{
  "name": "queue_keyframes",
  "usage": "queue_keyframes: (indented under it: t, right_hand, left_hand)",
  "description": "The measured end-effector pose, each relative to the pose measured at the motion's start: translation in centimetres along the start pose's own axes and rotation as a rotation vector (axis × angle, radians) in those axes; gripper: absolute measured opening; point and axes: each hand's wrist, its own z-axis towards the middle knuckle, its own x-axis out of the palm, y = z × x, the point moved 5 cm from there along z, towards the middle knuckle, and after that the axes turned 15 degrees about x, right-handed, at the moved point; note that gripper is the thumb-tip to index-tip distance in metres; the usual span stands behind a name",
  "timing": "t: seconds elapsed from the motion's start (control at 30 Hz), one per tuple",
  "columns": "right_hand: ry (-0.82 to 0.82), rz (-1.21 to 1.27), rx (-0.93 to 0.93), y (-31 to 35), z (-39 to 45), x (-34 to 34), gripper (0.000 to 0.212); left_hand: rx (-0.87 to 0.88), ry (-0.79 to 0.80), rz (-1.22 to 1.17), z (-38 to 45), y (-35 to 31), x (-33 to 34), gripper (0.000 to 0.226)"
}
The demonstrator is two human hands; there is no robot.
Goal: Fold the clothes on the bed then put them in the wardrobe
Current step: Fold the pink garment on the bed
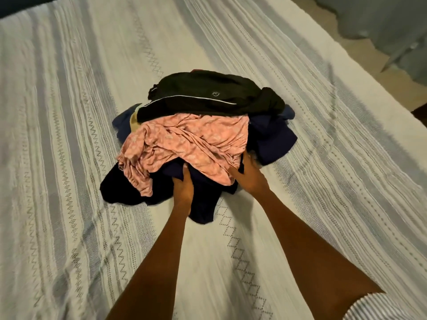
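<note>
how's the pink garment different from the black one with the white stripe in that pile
The pink garment has a pale printed pattern; the black garment is plain apart from a thin white stripe and a small logo. The pink one lies at the near side of the pile, against the right hand; the black one sits on top at the far side, untouched. Both are crumpled and unfolded on the bed.

A pale bedspread covered nearly the whole view, woven in white and grey-blue stripes running lengthwise, with bands of small dark zigzag and diamond stitching between them. At the top left corner lay something dark, too cut off to make out. Past the far right edge of the spread showed a strip of beige floor, and beyond it a bluish-grey shape, blurred and unclear.
</note>
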Motion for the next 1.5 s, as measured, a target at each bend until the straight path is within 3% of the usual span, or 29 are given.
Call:
queue_keyframes:
  t: [0.1, 0.2, 0.33, 0.47, 0.57, 0.67, 0.8, 0.87, 0.97, 1.1, 1.17, 1.23, 1.3, 1.33, 1.4, 1.5]
  right_hand:
    - [0.028, -0.048, -0.014, -2.3, -3.1, 0.2, 0.062]
    - [0.038, -0.120, -0.031, -3.8, -6.8, 0.8, 0.043]
    - [-0.151, -0.117, -0.143, -2.4, -11.4, 1.2, 0.048]
    - [-0.282, -0.429, -0.170, 1.4, -10.6, 2.5, 0.068]
    - [-0.338, -0.477, -0.041, 3.0, -9.2, 2.7, 0.048]
    - [-0.475, -0.447, -0.064, 3.8, -8.6, 2.2, 0.028]
    - [-0.562, -0.108, -0.160, 3.0, -10.7, 0.2, 0.021]
    - [-0.535, 0.168, -0.205, 1.8, -13.5, -1.3, 0.018]
    - [-0.453, 0.364, -0.290, 0.5, -19.2, -3.6, 0.019]
    - [-0.350, 0.569, -0.290, -0.7, -28.6, -5.4, 0.019]
    - [-0.283, 0.689, -0.293, -1.0, -32.8, -5.6, 0.024]
    - [-0.241, 0.803, -0.271, -1.7, -36.4, -5.8, 0.031]
    - [-0.242, 0.975, -0.218, -3.2, -40.4, -6.6, 0.040]
    - [-0.271, 1.048, -0.213, -3.5, -41.7, -7.3, 0.038]
    - [-0.366, 1.113, -0.212, -4.5, -45.2, -8.7, 0.032]
    - [-0.419, 0.918, -0.148, -6.5, -48.9, -9.5, 0.041]
  left_hand:
    - [0.084, 0.039, 0.075, -2.9, 0.0, -1.0, 0.072]
    - [0.094, 0.156, 0.194, -5.2, 1.8, -2.2, 0.071]
    - [0.231, 0.248, 0.307, -10.3, 2.0, -5.1, 0.029]
    - [0.335, 0.351, 0.348, -14.1, 3.3, -6.7, 0.021]
    - [0.320, 0.372, 0.360, -15.6, 4.6, -8.4, 0.017]
    - [0.315, 0.392, 0.362, -16.3, 5.4, -10.2, 0.016]
    - [0.298, 0.397, 0.349, -16.6, 5.0, -12.3, 0.022]
    - [0.331, 0.391, 0.348, -17.3, 3.7, -12.9, 0.019]
    - [0.442, 0.381, 0.369, -18.5, 0.8, -12.5, 0.013]
    - [0.730, 0.497, 0.383, -21.9, -4.2, -10.5, 0.070]
    - [0.882, 0.549, 0.521, -24.6, -6.4, -9.3, 0.087]
    - [0.990, 0.596, 0.666, -28.1, -8.2, -8.5, 0.081]
    - [1.038, 0.644, 0.665, -32.0, -9.6, -8.3, 0.049]
    - [1.025, 0.661, 0.585, -33.1, -10.3, -8.0, 0.036]
    - [0.902, 0.711, 0.364, -35.7, -11.3, -7.8, 0.033]
    - [0.754, 0.757, 0.133, -39.1, -12.8, -7.0, 0.029]
